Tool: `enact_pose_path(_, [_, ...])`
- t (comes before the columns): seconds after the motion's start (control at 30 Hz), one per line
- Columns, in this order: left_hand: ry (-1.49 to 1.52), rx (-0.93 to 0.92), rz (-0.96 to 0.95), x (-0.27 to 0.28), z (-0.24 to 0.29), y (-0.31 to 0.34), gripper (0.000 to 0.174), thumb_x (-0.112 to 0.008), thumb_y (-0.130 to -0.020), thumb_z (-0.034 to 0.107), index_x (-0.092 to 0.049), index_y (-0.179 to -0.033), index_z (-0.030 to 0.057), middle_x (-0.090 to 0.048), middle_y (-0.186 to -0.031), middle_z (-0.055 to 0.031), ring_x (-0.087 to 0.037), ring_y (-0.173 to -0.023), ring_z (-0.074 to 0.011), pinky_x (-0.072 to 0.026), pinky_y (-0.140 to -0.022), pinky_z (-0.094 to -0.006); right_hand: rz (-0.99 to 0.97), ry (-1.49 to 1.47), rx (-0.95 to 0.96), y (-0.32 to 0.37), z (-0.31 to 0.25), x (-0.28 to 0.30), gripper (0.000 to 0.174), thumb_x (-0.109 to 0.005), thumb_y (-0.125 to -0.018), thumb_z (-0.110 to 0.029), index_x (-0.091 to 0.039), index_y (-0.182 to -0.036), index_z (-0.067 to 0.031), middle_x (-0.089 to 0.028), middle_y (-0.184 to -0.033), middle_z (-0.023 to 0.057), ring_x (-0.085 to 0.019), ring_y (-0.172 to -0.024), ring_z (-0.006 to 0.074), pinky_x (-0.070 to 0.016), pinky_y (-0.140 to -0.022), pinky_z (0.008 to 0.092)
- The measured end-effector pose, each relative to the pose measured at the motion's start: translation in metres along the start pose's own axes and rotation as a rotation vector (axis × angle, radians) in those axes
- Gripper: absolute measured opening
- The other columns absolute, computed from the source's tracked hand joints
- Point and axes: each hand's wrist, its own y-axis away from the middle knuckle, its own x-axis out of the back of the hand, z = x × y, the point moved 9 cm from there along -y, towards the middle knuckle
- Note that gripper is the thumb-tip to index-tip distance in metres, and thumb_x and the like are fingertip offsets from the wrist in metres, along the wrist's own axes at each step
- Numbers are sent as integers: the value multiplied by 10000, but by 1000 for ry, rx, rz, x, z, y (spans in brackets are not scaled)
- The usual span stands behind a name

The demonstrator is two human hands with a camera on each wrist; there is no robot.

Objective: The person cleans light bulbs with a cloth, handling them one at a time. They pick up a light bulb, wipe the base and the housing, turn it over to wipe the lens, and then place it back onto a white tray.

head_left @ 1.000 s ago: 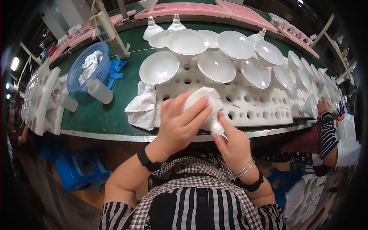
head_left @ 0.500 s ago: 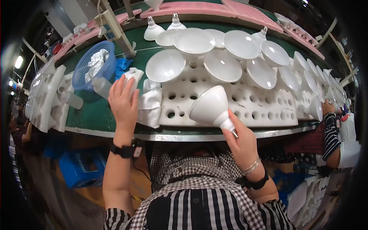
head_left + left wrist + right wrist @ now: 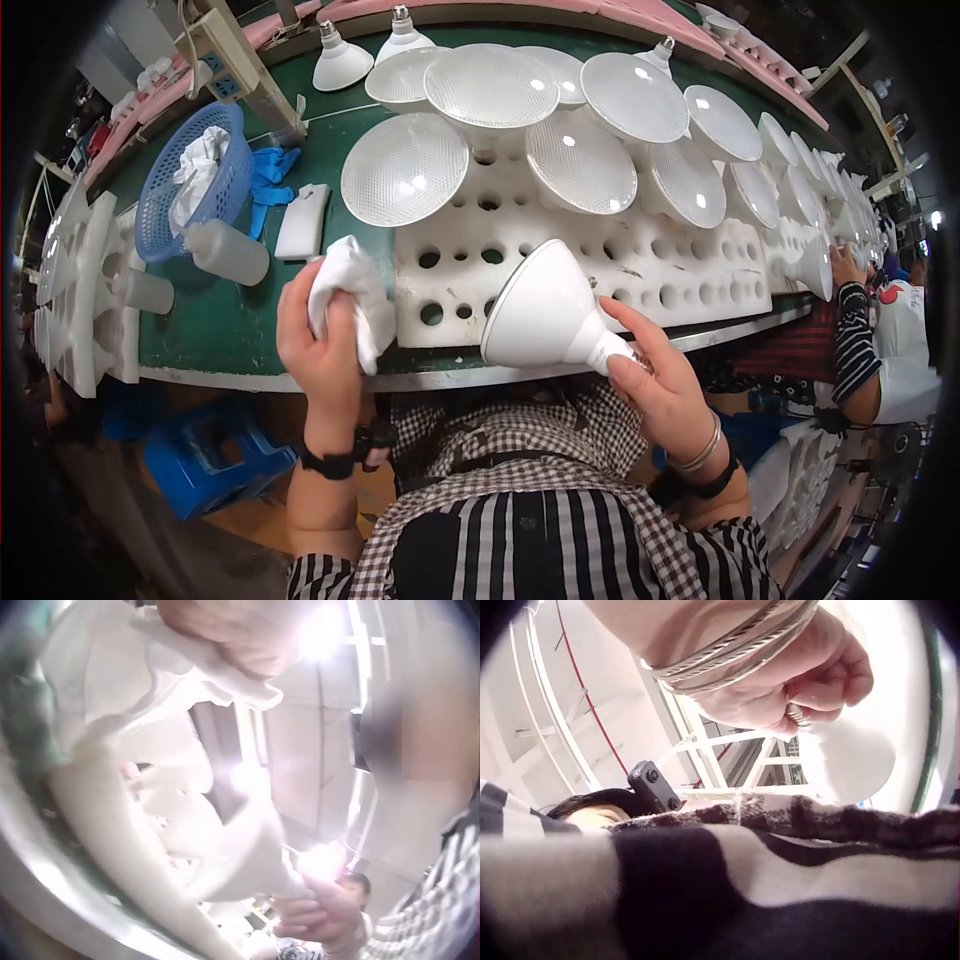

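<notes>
In the head view my left hand (image 3: 322, 335) grips a crumpled white cloth (image 3: 352, 295) over the front edge of the green table. My right hand (image 3: 662, 385) holds a white reflector lamp bulb (image 3: 545, 310) by its neck, fingers and thumb around the screw base, with its wide face turned up and left. The left wrist view has the cloth (image 3: 187, 679) hanging from my left hand, and the bulb (image 3: 251, 851) beyond it, blurred. A folded white pad (image 3: 302, 222) lies on the table past the cloth. Glare washes out the bulb (image 3: 855, 757) in the right wrist view.
A white foam block (image 3: 460, 290) with holes holds several reflector bulbs (image 3: 405, 170) behind my hands. Leftward are a blue basket (image 3: 155, 220), a white bottle (image 3: 230, 252) and a blue glove (image 3: 268, 185). A blue stool (image 3: 215, 450) stands below; another person's hand (image 3: 848, 265) is at the right.
My left hand left the bulb, put the folded white pad down on the table at the left, and took up the crumpled cloth. My right hand kept hold of the bulb.
</notes>
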Motion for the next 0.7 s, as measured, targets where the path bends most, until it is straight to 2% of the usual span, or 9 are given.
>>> enact_pose_path(0.07, [179,-101,-162,-19,60,19,268,-634,-863,79,-660,-1127,40,-635,-1045,-127,-626,-946,-268,-480,-886,-416,-10,-15,2,1,1,-3,520,-579,-986,-194,-424,-1447,-11,-633,-1064,87,-569,-938,127,-459,-856,274])
enact_pose_path(0.13, [-139,-697,-525,-79,148,46,289,-683,-836,182,-670,-1113,101,-633,-1128,-118,-607,-1051,-316,-414,-971,-549,-3,20,52,3,0,-7,487,-568,-987,-176,-445,-1426,-5,-655,-1003,98,-602,-880,163,-477,-815,295])
enact_pose_path(0.2, [-192,-747,-571,-125,157,65,311,-707,-815,251,-674,-1101,132,-629,-1181,-109,-574,-1126,-351,-328,-1015,-644,35,245,232,5,-5,-8,463,-553,-988,-187,-464,-1395,15,-663,-917,149,-625,-792,236,-488,-745,331])
enact_pose_path(0.27, [-291,-740,-534,-139,146,49,320,-700,-832,222,-675,-1144,155,-600,-1271,-115,-531,-1202,-379,-403,-1023,-544,46,335,168,3,-8,-7,464,-542,-989,-215,-468,-1378,26,-636,-843,193,-613,-731,301,-482,-693,364])
enact_pose_path(0.4, [-169,-478,-497,-149,121,20,249,-583,-972,243,-690,-1112,66,-681,-1142,-114,-686,-934,-270,-545,-799,-370,126,358,354,8,-6,-6,493,-523,-999,-249,-452,-1399,30,-645,-867,205,-634,-768,305,-483,-712,368])
enact_pose_path(0.47, [146,36,-648,-158,83,10,321,-510,-1030,283,-679,-1114,23,-687,-1146,-110,-697,-913,-197,-544,-764,-330,100,295,333,8,3,-6,502,-515,-1004,-251,-442,-1412,33,-657,-895,207,-640,-793,305,-487,-735,359])
enact_pose_path(0.5, [177,55,-686,-157,81,11,374,-483,-1048,308,-644,-1185,0,-679,-1153,-98,-684,-925,-139,-558,-769,-298,73,238,287,8,7,-6,512,-511,-1008,-249,-430,-1428,33,-669,-1010,196,-646,-889,267,-485,-813,325])
enact_pose_path(0.6, [816,482,-601,-152,45,9,351,-489,-1037,308,-638,-1187,28,-697,-1077,-112,-696,-894,-214,-572,-793,-329,-5,20,324,13,18,-6,537,-508,-1013,-261,-402,-1455,26,-650,-1143,184,-625,-1000,221,-460,-896,297])
enact_pose_path(0.7, [795,457,-711,-138,71,19,427,-490,-1040,335,-569,-1297,3,-661,-1168,-125,-677,-970,-185,-574,-835,-319,-112,69,402,21,6,-12,565,-507,-1001,-238,-367,-1479,27,-617,-1236,174,-596,-1083,208,-426,-964,294])
